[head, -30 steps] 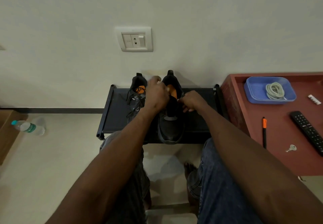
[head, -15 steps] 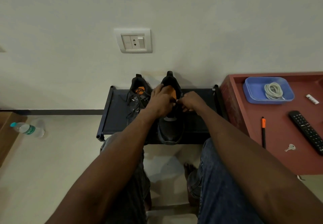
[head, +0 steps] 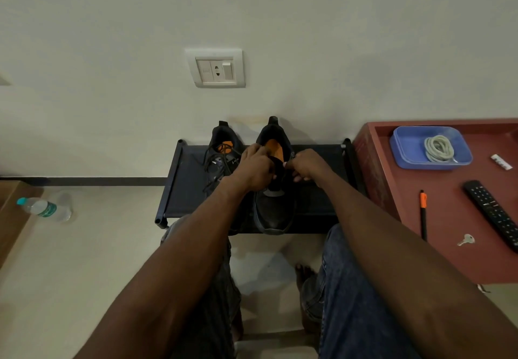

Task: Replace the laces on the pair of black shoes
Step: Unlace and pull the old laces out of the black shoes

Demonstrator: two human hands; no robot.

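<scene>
A person seated in blue jeans reaches both bare arms forward to a pair of black shoes standing side by side on a low black rack (head: 185,190) against a pale wall. The left hand (head: 256,169) curls over the tongue area of the right-hand shoe (head: 273,212), its fingers closed on the dark material at the shoe's throat; the right hand (head: 307,165) pinches the shoe's opposite edge just beside it, fingers drawn together, though what exactly they pinch is too dark to tell. That shoe, orange-lined inside, shows no lace across its front. The left-hand shoe (head: 224,151) sits touching or nearly touching it, its black laces (head: 213,173) loose and trailing over the rack. To the right, a reddish-brown table (head: 448,257) holds a blue tray (head: 403,151) containing a coil of pale laces (head: 438,148), with a small white object (head: 501,161), a black remote (head: 494,212), an orange-capped pen (head: 423,212) and a key (head: 466,239) nearby. A plastic water bottle (head: 44,208) lies on the floor at left, and a switch plate (head: 215,68) is mounted on the wall above the shoes.
</scene>
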